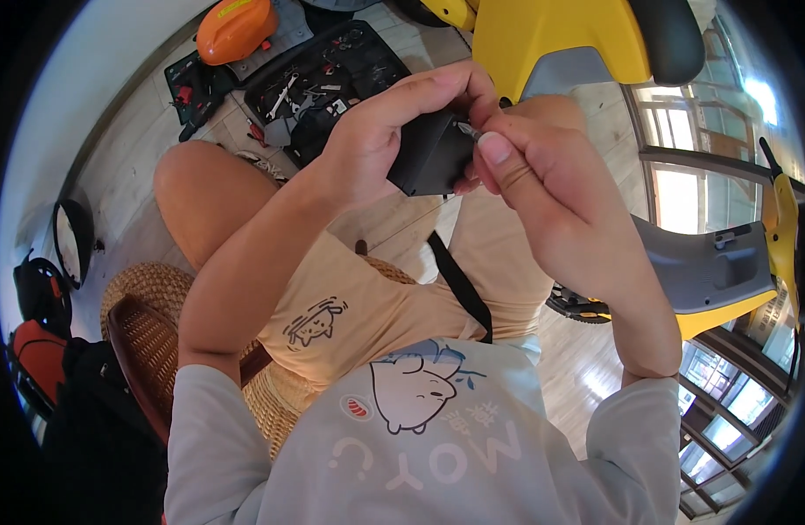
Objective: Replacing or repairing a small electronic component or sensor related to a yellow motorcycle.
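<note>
Fingers (pixel 437 87) of left hand (pixel 376 131) clamped on flat black part (pixel 428 153), right hand (pixel 542 192) pinching small metal piece (pixel 466 130)

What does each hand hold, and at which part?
Left hand grips the black part along its upper edge. Right hand pinches a small metal piece against it.

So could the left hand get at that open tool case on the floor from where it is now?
Probably not straight away. The left hand is wrapped around a small black part, raised above the knees, and the tool case lies on the floor beyond them. Nothing blocks the path, though.
</note>
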### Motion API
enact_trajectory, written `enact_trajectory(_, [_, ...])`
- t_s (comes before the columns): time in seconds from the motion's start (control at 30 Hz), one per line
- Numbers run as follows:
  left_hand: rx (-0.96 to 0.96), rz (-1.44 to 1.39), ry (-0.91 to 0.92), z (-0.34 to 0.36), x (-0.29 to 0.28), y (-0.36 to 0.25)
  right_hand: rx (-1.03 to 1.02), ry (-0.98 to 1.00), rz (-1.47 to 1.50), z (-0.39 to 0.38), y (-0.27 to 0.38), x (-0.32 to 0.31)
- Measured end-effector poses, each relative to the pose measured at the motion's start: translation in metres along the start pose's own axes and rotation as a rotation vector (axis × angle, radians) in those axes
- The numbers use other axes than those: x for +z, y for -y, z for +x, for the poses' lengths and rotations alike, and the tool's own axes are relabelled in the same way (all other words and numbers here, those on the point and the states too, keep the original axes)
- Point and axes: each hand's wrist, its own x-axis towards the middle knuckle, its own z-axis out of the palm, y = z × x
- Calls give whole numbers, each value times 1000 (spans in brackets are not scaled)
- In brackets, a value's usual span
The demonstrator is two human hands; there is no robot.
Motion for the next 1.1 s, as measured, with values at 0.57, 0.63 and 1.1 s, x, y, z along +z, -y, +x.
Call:
enact_trajectory(0.57, [103, 276, -166, 1, 3, 6, 174, -36, 177, 9, -4, 0])
enact_trajectory(0.63, [135, 359, -160, 1, 3, 6, 212, -13, 247, 10, -1, -4])
enact_trajectory(1.1, [148, 456, -229, 0, 8, 6, 326, 144, 276, 17, 2, -12])
